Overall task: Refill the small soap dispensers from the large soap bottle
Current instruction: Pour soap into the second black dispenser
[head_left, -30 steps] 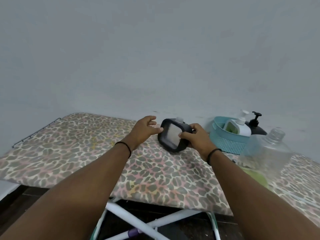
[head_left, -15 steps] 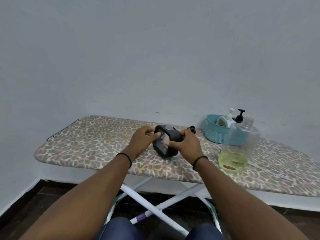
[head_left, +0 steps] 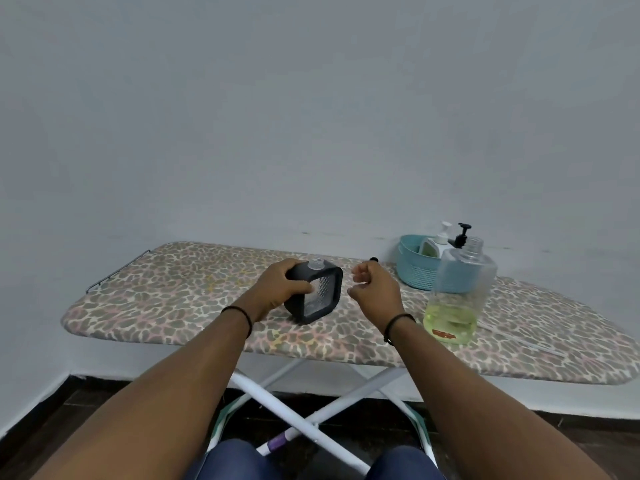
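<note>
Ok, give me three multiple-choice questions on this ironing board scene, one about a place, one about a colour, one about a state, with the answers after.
1. Where does the large soap bottle stand?
A. Inside the basket
B. On the ironing board, in front of the basket
C. On the floor

2. What colour is the basket?
A. Teal
B. Red
C. Yellow

3. What is the left hand doing?
A. Hanging free
B. Pressing a pump
C. Gripping the black dispenser

Answers: B, it stands on the patterned cover, partly in front of the basket; A, the woven wall is teal; C, the fingers curl round its side while the right hand holds nothing.
</note>
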